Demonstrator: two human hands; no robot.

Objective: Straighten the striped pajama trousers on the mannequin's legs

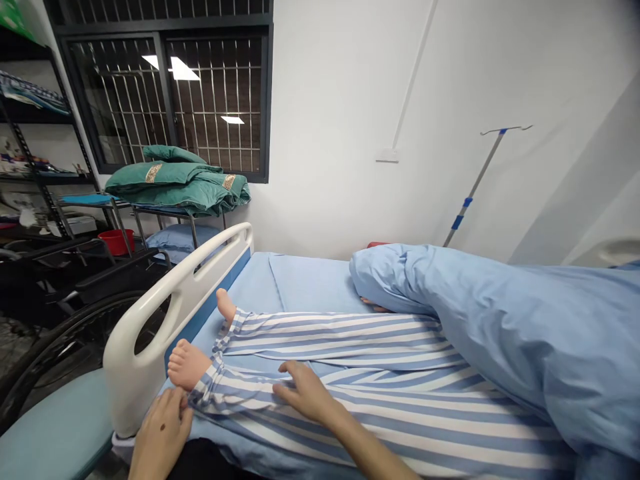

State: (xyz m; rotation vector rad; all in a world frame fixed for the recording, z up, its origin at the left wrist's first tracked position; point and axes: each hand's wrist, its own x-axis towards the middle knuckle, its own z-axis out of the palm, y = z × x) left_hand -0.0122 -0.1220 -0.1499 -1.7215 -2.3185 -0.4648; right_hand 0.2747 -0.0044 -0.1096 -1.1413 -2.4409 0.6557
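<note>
A lying figure with doll-like feet, seemingly a manikin, wears blue-and-white striped trousers (340, 340). My left hand (163, 427) is at the bed's edge just below the nearer foot (189, 365), beside the trouser cuff. Its fingers are curled together, and what they hold, if anything, is hidden. Over the nearer lower leg, my right hand (306, 392) has its fingers apart and holds nothing; whether it touches the cloth I cannot tell. The farther foot (226, 305) points up. A light blue quilt (480, 313) is folded back over the figure's upper part.
A white footboard (150, 313) closes the bed's left end. Beyond it stand a wheelchair (85, 327) and a teal seat (60, 427). Green folded quilts (175, 183) lie under the window. An IV pole (475, 183) rises behind the bed.
</note>
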